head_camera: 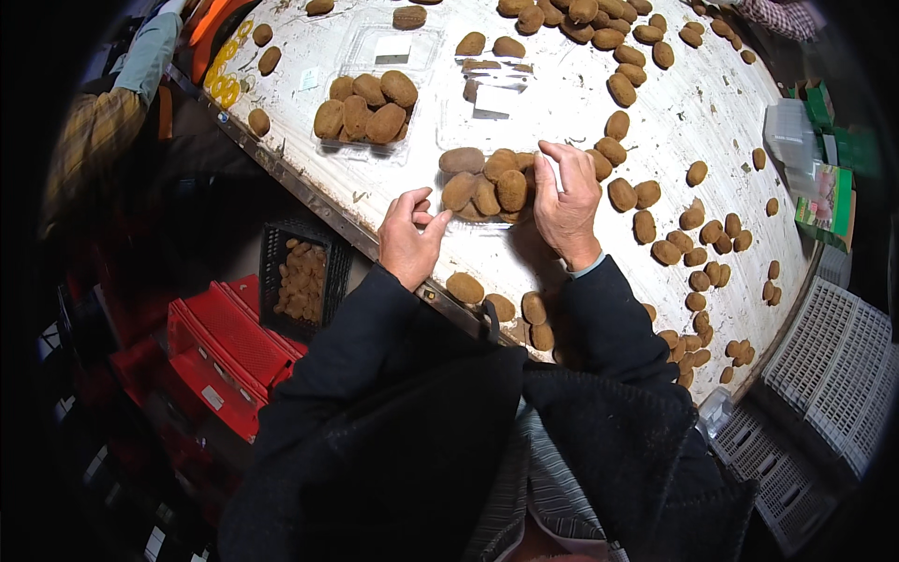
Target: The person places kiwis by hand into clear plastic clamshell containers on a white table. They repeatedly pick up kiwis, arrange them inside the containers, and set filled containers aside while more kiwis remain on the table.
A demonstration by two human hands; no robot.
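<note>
In the head view a clear plastic clamshell box (484,222) full of kiwifruit (511,190) stands on a white table, its lid (484,116) laid back behind it. At the box's left front corner is my left hand (414,235), thumb and fingers apart, holding no fruit. My right hand (567,200) rests against the box's right side, fingers bent and spread; whether its hidden fingers touch a kiwifruit I cannot tell. A second filled clamshell (404,151) with its lid raised back stands to the left.
Loose kiwifruit (621,194) lie heaped at the back and scattered at right. Yellow rings (226,84) are at the far left. Below the table's edge stand a black crate (270,281) and red crates (232,351); white crates (829,351) stand right. Sleeves of other people (779,15) show at the top.
</note>
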